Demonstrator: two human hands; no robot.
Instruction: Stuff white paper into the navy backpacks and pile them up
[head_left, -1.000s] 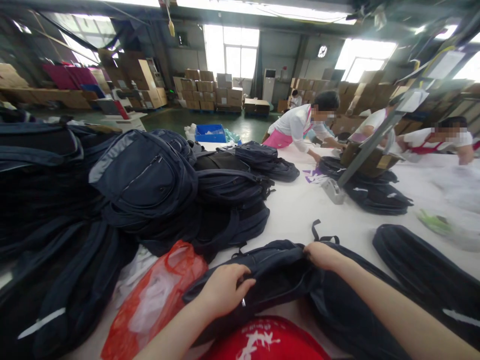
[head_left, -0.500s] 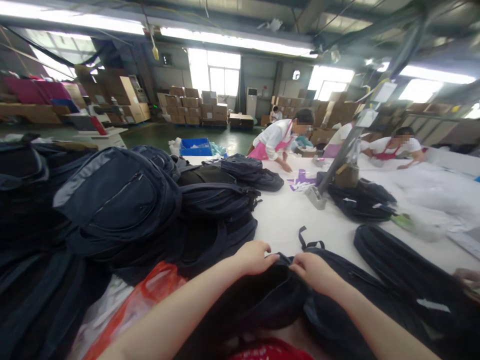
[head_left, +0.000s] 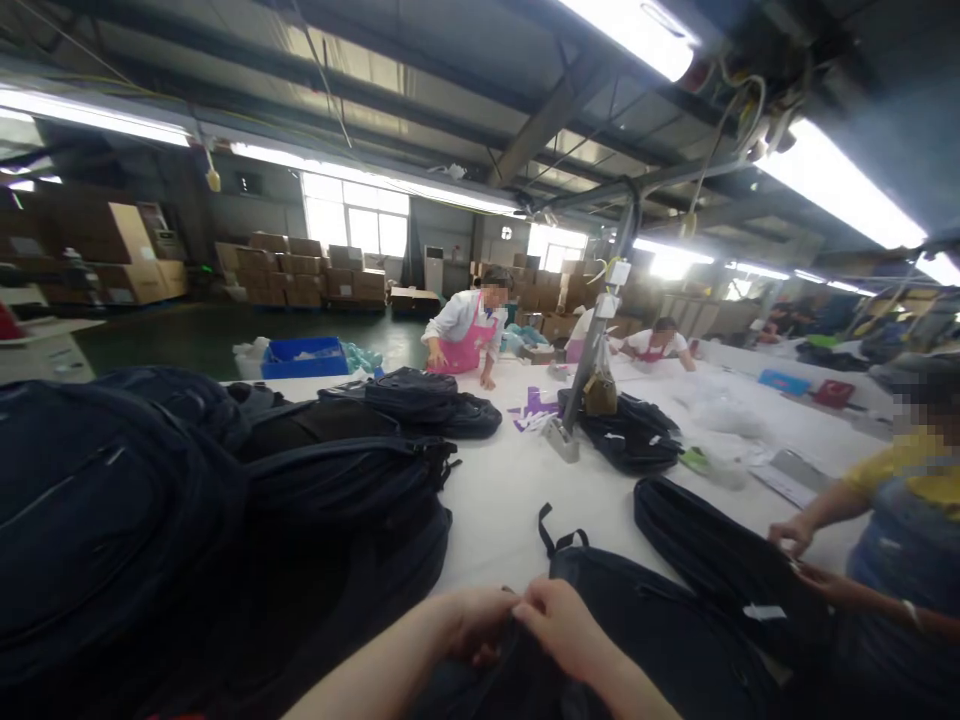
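At the bottom centre, my left hand (head_left: 480,622) and my right hand (head_left: 553,622) meet over a dark backpack (head_left: 517,670). Both hands are closed, pinching its fabric near the top edge. The exact part between the fingertips is too small to make out. Just right of my right hand lies another dark navy backpack (head_left: 652,620), with a strap loop (head_left: 561,535) at its top. A pile of navy backpacks (head_left: 337,480) rises to the left of my hands.
A metal post (head_left: 592,370) stands on the white table (head_left: 495,490). At the right, a person in yellow (head_left: 900,480) handles a dark backpack (head_left: 720,545) with a white tag. Across the table, a person in a pink apron (head_left: 469,330) leans over near a blue bin (head_left: 304,357).
The view has swung right and up, bringing the person in yellow into sight. My hands have come together on the backpack; the red bag has nearly left the view.
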